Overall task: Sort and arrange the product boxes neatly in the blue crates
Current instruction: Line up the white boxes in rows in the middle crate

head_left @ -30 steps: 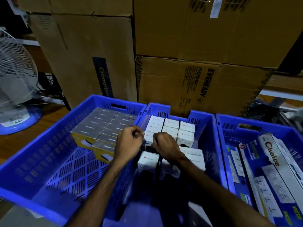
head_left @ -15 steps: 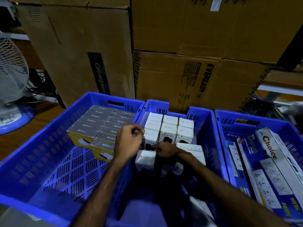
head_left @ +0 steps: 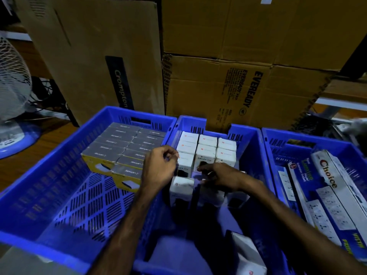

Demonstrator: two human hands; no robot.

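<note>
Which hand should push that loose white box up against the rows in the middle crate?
Probably the left hand: it hangs right above the loose white box, curled and seemingly holding nothing. The right hand is busy on the neighbouring box.

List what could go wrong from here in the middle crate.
1. The right hand reaches among loose white boxes standing apart from the packed rows; a nudge might topple them.
2. The left hand hangs at the wall between the middle crate and left crate; it could snag there.
</note>
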